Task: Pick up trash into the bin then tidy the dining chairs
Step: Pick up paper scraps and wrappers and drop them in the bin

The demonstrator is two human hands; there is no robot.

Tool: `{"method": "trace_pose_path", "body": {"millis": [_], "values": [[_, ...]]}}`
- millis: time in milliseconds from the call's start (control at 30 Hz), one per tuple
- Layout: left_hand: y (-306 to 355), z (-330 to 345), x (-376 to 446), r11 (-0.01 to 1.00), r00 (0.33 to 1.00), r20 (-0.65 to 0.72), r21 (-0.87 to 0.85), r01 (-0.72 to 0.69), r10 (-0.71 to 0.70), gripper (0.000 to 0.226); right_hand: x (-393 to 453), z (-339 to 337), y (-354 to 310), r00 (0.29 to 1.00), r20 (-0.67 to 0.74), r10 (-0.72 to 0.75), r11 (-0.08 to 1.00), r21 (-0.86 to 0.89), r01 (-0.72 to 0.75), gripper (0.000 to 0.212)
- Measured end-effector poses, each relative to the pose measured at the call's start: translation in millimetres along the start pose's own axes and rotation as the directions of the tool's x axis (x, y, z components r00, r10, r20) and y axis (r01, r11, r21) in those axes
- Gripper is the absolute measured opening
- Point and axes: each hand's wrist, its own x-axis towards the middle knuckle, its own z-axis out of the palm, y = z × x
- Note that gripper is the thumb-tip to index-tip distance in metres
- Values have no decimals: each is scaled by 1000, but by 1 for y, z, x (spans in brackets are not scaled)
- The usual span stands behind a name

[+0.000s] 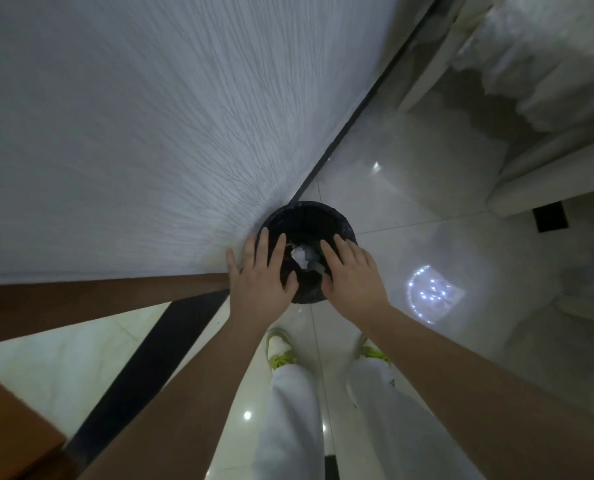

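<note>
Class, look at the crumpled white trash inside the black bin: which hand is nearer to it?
Right hand, just barely: it is beside the white trash, over the bin. Left hand hovers slightly farther away.

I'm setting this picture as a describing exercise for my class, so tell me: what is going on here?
A person stands over a round black bin on a glossy tiled floor, beside a white textured wall. Both hands are held above the bin's opening with straight, spread fingers: the left hand over its left rim, the right hand over its right. Neither holds anything. Crumpled white trash lies inside the bin, visible between the hands.
</note>
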Motion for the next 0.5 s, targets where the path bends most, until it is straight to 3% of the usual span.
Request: {"method": "trace_pose_path", "body": {"millis": [300, 500], "values": [[7, -146, -71, 998, 1000, -2, 55, 21, -21, 65, -69, -140, -47, 999, -19, -46, 994, -102, 44, 59], [19, -284, -123, 996, 989, -145, 83, 19, -7, 60, -123, -255, -70, 991, -67, -118, 988, -104, 111, 68]]}}
